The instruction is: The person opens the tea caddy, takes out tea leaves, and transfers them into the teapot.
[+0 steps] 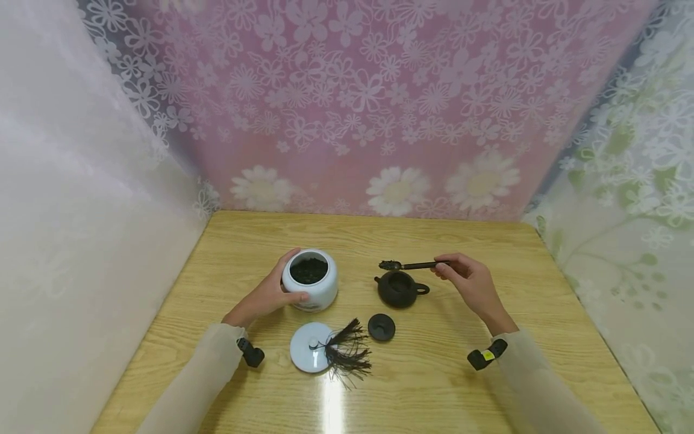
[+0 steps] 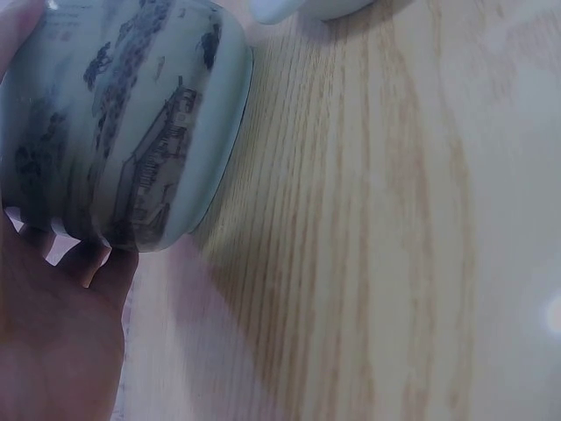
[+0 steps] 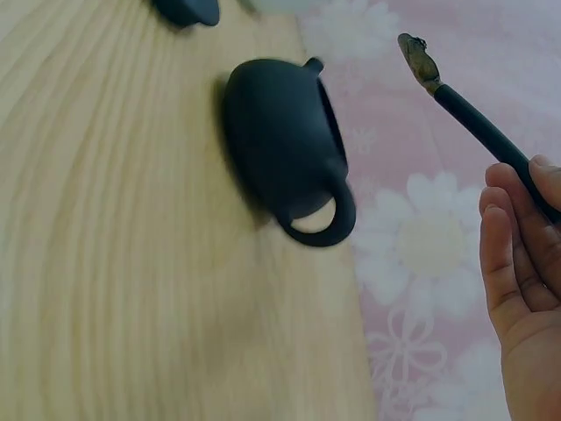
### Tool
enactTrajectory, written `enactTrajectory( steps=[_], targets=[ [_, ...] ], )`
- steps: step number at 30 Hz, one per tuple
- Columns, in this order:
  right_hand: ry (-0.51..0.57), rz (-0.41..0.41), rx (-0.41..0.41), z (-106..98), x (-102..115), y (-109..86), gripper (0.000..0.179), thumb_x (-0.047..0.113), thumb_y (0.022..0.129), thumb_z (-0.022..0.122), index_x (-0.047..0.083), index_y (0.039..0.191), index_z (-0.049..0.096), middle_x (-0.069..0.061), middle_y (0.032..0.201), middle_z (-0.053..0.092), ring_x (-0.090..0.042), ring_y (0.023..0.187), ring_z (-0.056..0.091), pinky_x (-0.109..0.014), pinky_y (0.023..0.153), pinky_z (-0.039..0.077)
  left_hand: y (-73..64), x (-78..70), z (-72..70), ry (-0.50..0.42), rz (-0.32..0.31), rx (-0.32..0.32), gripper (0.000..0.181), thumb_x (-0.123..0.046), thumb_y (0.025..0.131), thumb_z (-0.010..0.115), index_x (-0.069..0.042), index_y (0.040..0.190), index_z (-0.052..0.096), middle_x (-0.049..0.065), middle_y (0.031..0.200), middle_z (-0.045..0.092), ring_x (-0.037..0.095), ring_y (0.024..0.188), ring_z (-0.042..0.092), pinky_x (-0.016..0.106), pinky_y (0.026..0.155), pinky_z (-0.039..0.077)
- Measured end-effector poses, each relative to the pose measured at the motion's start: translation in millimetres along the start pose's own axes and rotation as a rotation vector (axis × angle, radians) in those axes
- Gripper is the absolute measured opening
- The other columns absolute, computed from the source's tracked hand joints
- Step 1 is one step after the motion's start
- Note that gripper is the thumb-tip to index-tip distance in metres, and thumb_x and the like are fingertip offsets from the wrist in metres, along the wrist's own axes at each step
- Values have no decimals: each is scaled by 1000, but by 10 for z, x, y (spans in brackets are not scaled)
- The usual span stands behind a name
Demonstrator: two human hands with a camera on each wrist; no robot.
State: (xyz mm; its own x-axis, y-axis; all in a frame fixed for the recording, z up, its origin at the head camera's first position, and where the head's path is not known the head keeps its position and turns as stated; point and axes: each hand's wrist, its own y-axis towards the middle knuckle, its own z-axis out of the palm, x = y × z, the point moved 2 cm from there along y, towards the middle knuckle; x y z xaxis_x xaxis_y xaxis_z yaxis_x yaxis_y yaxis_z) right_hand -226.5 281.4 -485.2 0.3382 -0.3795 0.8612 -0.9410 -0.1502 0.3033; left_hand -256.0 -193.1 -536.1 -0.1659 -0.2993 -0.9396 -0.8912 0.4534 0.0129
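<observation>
Nearest on the wood-grain surface (image 1: pixel 428 380), a glossy white porcelain lid (image 1: pixel 305 352) lies knob up, a dark fringed tassel (image 1: pixel 349 361) spread across its right edge. It sits at six o'clock from its jar, seemingly set aside so the mouth stays open. Farther to the right, a small dark teapot lid (image 1: pixel 382 327) lies at seven o'clock from its pot.

Beyond, the left hand (image 1: pixel 267 294) curves around the white porcelain tea jar (image 1: pixel 322 294) from nine o'clock, thumb on the near side, probably to steady it; dark leaves show inside. At three o'clock from the jar stands the uncovered dark teapot (image 1: pixel 398 296), its looped handle pointing to three o'clock.

The right hand (image 1: pixel 470 282) pinches the dark handle of a tea scoop (image 1: pixel 416 265), its leaf-filled tip raised near the pot's eleven o'clock, held nearly level, likely against spilling. A pink flowered curtain (image 1: pixel 347 120) hangs behind.
</observation>
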Motion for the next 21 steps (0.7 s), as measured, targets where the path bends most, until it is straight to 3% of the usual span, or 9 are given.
enactTrajectory(
  steps=[5,13,17,21],
  targets=[
    [-56,27,3,-59,-61,-102,25,13,110,67,0,131,74,-24,112,79,-7,96,77,-21,85,63,-6,6,-1,4,1,-5,115,-29,93,90,-30,176,11,4,178,28,36,165,29,73,128,22],
    [-177,73,10,-137,-124,-217,28,22,111,68,7,133,75,-17,113,82,0,96,75,-20,86,61,-1,2,3,-11,14,4,115,-28,94,90,-27,177,11,4,178,28,37,165,28,73,129,21],
    [-299,20,6,-168,-124,-239,24,23,109,71,14,131,77,-11,110,83,5,94,72,-16,84,58,4,27,-4,-6,5,0,115,-29,94,90,-28,177,11,3,178,28,36,166,28,73,129,20],
    [-423,-121,-22,-176,-62,-224,23,14,102,79,17,125,81,-4,105,83,2,89,72,-18,76,57,6,54,-9,-5,1,-2,114,-29,94,90,-28,177,10,3,178,27,36,166,28,74,128,21]
  ],
)
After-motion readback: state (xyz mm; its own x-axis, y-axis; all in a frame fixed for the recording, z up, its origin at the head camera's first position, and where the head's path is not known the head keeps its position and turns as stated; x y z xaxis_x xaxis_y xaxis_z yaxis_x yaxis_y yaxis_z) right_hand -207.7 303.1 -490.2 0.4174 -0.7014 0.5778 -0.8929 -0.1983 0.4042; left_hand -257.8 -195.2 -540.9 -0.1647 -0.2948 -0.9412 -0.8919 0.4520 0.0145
